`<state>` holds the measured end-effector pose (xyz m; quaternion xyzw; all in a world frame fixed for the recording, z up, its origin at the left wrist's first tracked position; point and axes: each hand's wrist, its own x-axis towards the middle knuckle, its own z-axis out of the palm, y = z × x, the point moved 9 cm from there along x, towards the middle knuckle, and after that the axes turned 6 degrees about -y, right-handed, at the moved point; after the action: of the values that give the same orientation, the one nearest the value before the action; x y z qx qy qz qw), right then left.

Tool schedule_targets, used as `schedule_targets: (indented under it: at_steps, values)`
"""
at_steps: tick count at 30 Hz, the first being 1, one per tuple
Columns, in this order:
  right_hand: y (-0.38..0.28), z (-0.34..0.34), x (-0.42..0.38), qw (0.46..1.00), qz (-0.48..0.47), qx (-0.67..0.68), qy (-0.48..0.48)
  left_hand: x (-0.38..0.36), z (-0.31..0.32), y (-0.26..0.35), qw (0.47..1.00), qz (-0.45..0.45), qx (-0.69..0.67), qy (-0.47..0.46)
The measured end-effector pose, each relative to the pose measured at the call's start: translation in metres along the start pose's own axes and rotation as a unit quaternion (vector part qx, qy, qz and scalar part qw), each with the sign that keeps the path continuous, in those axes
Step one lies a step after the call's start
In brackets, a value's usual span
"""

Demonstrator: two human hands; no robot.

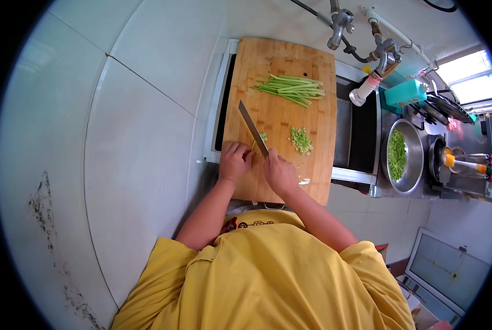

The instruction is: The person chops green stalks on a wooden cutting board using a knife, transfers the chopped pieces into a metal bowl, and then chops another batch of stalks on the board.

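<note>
A kitchen knife (253, 127) is in my right hand (280, 174), its long blade slanting up and left across the wooden cutting board (281, 58). My left hand (235, 163) rests on the board just left of the blade, fingers curled round thin green stalks that are mostly hidden. A few green ends (263, 136) show beside the blade. To the right of the knife lies a small heap of chopped green pieces (300, 141). Farther up the board is a loose bundle of long green stalks (291, 89).
Right of the board is a dark sink (361, 129), under a tap (386, 55) with a white hose end (358, 96). A steel bowl (416, 165) beyond it holds chopped greens (396, 155). Ladles (468, 165) lie farther right. A tiled wall (141, 137) borders the left.
</note>
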<state>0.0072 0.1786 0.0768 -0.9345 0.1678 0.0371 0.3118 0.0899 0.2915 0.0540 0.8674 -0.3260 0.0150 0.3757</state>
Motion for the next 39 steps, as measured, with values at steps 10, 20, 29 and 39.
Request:
schedule_targets:
  at_steps: [10, 20, 29, 39]
  values:
    - [-0.001, 0.009, 0.006, 0.997, -0.02, -0.061, -0.043, 0.003, 0.001, -0.003, 1.0, -0.017, 0.017, -0.012]
    - [-0.001, 0.008, 0.003, 0.996, -0.033, -0.074, -0.048, 0.004, 0.003, -0.004, 1.0, -0.006, 0.012, 0.004]
    - [0.007, 0.004, -0.008, 0.999, 0.0, -0.017, -0.028, 0.0, -0.011, -0.021, 0.993, -0.095, -0.034, 0.054]
    - [0.007, 0.016, -0.031, 0.995, -0.042, -0.022, -0.093, 0.006, -0.035, -0.04, 0.98, -0.129, -0.064, 0.14]
